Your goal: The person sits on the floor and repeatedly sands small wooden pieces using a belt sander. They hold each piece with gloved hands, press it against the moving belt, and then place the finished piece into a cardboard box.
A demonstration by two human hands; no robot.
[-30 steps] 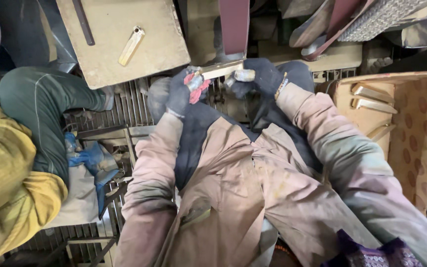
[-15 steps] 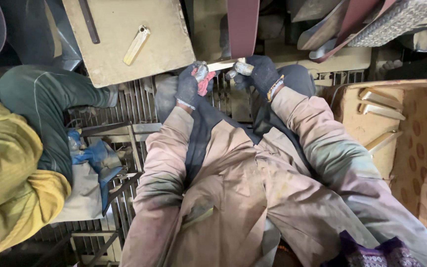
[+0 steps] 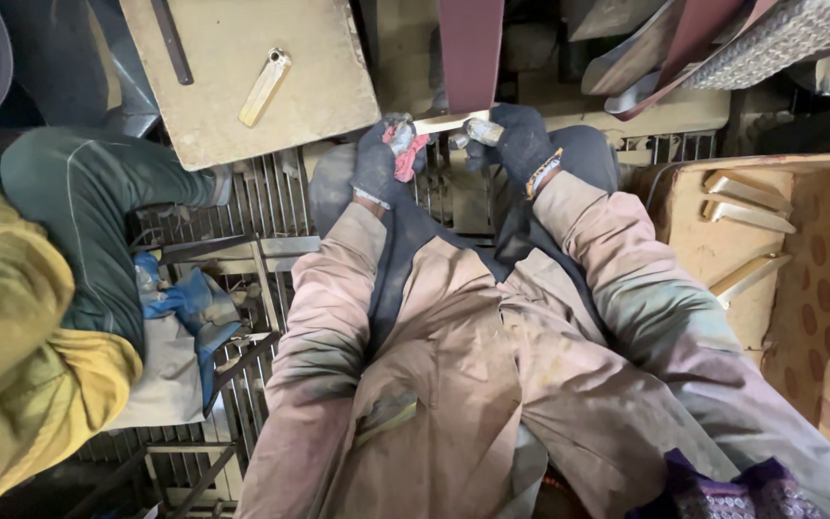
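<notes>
Raised slightly up the view since half a second ago, both gloved hands now at the foot of the dark red belt (image 3: 471,53). Left hand (image 3: 379,161) closed on one end of a pale metal bar (image 3: 446,124), red rag (image 3: 409,151) tucked in. Right hand (image 3: 516,142) clenched round the other end. Similar bars (image 3: 747,200) in a cardboard box (image 3: 823,279) right; one brass piece (image 3: 265,86) on the tan surface (image 3: 242,135) left.

Metal piece (image 3: 444,123) ends hidden in gloves — belt (image 3: 471,48) cut off at top.
</notes>
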